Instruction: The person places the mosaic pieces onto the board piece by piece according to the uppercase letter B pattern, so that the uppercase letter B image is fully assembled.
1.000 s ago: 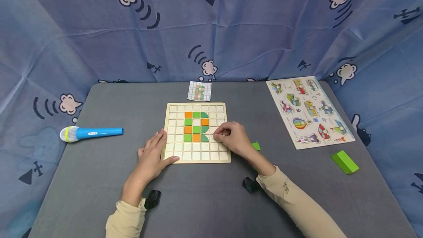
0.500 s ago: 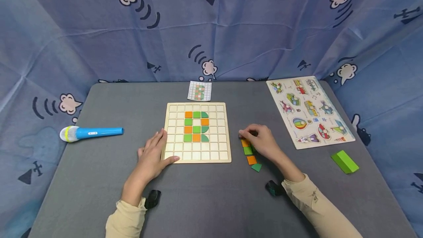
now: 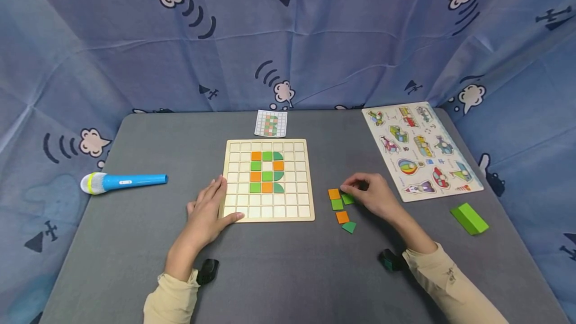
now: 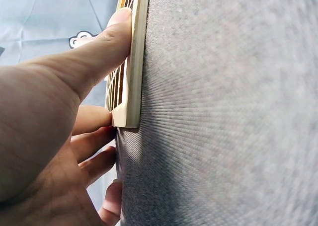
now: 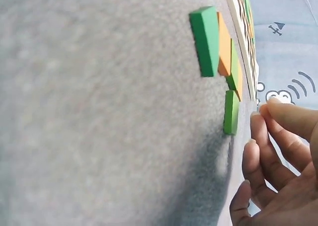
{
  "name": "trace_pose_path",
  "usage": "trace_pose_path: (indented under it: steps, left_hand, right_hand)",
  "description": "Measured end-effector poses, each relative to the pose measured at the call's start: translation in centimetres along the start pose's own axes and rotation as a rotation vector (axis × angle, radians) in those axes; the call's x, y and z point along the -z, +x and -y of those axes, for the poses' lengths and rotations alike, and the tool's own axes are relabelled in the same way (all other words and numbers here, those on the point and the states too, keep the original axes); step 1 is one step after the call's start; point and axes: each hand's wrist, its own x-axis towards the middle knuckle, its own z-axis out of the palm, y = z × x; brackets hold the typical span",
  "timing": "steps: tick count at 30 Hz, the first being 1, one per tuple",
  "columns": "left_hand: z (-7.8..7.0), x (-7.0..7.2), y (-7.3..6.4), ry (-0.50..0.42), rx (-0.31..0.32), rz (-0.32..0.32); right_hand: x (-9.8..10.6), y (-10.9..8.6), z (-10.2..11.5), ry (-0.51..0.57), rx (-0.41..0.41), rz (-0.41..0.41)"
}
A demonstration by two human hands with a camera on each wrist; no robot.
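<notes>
My left hand (image 3: pixel 209 211) lies at the near-left corner of a wooden grid board (image 3: pixel 297 213). Its thumb rests on the frame and its other fingers run along the left edge. Orange and green tiles (image 3: pixel 267 176) fill part of the grid. Right of the board, my right hand (image 3: pixel 371 194) hovers over a light green tile (image 3: pixel 348 199), thumb and index tips close together. In the right wrist view that green tile (image 5: pixel 231 113) lies on the cloth apart from the fingertips, and nothing shows between them. Beside it lie orange tiles (image 3: pixel 342 217), another green square (image 3: pixel 337 204) and a dark green piece (image 3: pixel 349 227).
A small pattern card (image 3: pixel 271 123) sits behind the board. At the left lies a blue toy microphone (image 3: pixel 135 180). A picture puzzle board (image 3: pixel 423 151) is at the back right, with a green block (image 3: pixel 469 218) in front of it. The grey table (image 3: pixel 279 274) meets a blue patterned curtain.
The right hand has moved from the board rightward to the loose tiles, then further right over the light green one, uncovering the others. The left hand stays on the board.
</notes>
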Motion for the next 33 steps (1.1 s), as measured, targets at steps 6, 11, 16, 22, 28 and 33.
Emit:
trace_pose_path:
  steps: [6,11,16,22,28,33]
  left_hand:
    - [-0.1,0.0,0.1,-0.008,0.000,0.003]
    - [0.0,-0.1,0.3,-0.013,0.002,0.008]
    - [-0.1,0.0,0.2,-0.010,0.002,-0.001]
    - [-0.2,0.0,0.1,-0.014,-0.004,0.006]
    - [-0.2,0.0,0.0,-0.008,0.003,-0.001]
    - [-0.1,0.0,0.0,0.000,0.001,-0.008]
  right_hand:
    - [0.2,-0.4,-0.3,-0.004,0.001,0.031]
    - [0.7,-0.9,-0.5,-0.035,-0.005,0.063]
    - [0.8,-1.3,-0.7,-0.060,0.005,0.087]
    - [0.8,-1.5,-0.7,-0.078,-0.001,0.076]
    - [0.4,-1.2,-0.2,-0.044,0.000,0.010]
    - [-0.7,-1.1,0.2,0.029,-0.004,-0.048]
